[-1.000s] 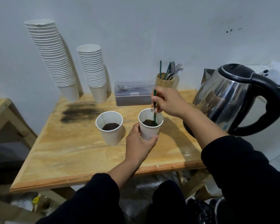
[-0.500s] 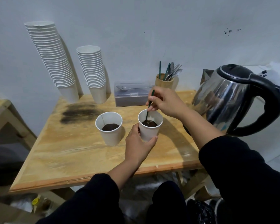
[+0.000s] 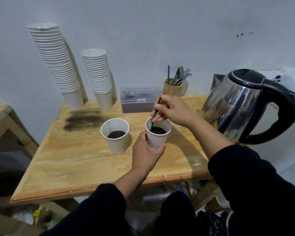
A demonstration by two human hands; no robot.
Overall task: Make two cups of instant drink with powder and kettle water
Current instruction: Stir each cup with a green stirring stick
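Observation:
Two white paper cups stand on the wooden table (image 3: 71, 167). The left cup (image 3: 117, 142) holds dark powder and stands alone. My left hand (image 3: 146, 155) grips the right cup (image 3: 157, 139) from the front. My right hand (image 3: 173, 110) pinches a thin green stirrer (image 3: 155, 114), tilted left, with its tip down in the dark contents of that cup. A steel kettle (image 3: 240, 106) with a black handle stands at the right, close behind my right forearm.
Two leaning stacks of paper cups (image 3: 58, 65) stand at the back left. A clear lidded box of powder (image 3: 138, 103) with a spoon on top sits behind the cups. Beside it is a wooden holder (image 3: 173, 86) with cutlery and green stirrers. A dark stain (image 3: 85, 119) marks the table.
The stirrer has tipped from upright to leaning left, its tip moving inside the right cup. My right hand has shifted slightly with it. The left hand keeps its hold.

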